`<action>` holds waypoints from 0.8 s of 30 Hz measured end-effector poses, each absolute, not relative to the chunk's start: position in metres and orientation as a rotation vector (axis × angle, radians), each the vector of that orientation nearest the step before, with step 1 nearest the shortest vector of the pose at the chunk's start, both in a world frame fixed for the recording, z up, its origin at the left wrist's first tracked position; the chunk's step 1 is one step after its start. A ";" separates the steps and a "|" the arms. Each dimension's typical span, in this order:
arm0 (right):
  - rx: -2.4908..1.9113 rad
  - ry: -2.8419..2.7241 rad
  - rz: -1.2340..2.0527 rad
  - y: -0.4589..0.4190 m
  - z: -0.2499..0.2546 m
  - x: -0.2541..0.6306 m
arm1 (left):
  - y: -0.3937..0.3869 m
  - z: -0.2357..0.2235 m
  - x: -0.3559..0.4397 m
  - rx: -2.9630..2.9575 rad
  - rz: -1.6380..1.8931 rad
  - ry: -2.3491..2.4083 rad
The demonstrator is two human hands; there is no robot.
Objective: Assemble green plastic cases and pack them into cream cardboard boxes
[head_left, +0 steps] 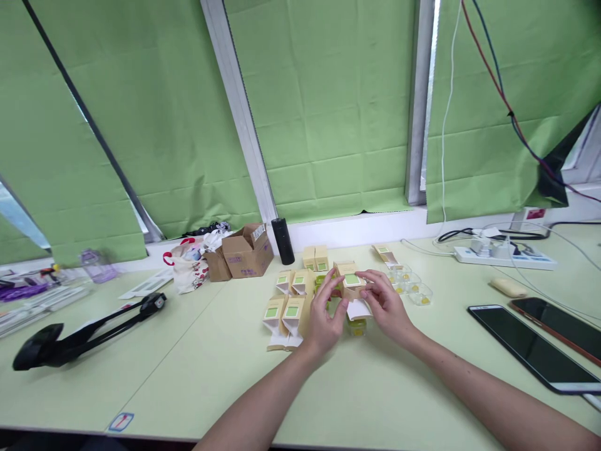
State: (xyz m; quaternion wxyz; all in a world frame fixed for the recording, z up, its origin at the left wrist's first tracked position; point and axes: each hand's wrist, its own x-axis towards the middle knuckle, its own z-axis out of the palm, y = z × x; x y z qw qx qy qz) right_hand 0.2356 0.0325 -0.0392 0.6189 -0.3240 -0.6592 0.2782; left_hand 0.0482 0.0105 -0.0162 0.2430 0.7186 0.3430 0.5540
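Both my hands hold one small tan carton with a green label [351,280] above the middle of the pale green table [197,351]. My left hand [323,316] pinches its left side and my right hand [385,304] grips its right side. The carton's white bottom flap hangs open. Several similar tan cartons [287,308] stand in rows just left of and behind my hands. A small clear cup with yellow content [357,326] sits under the held carton.
Several clear cups [413,289] lie to the right. A brown cardboard box [248,250], a black cylinder [283,240] and a printed bag [190,269] stand at the back. Two phones [535,347] lie right, a power strip [504,255] behind them. A black handheld tool [84,332] lies left.
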 end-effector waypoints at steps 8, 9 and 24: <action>-0.755 -1.473 0.652 0.037 -0.042 0.237 | 0.008 -0.016 0.046 2.074 1.369 0.809; -0.754 -1.470 0.653 0.037 -0.042 0.237 | 0.008 -0.017 0.047 2.074 1.363 0.813; -0.705 -1.516 0.670 0.031 -0.037 0.239 | 0.008 -0.019 0.051 1.980 1.491 0.874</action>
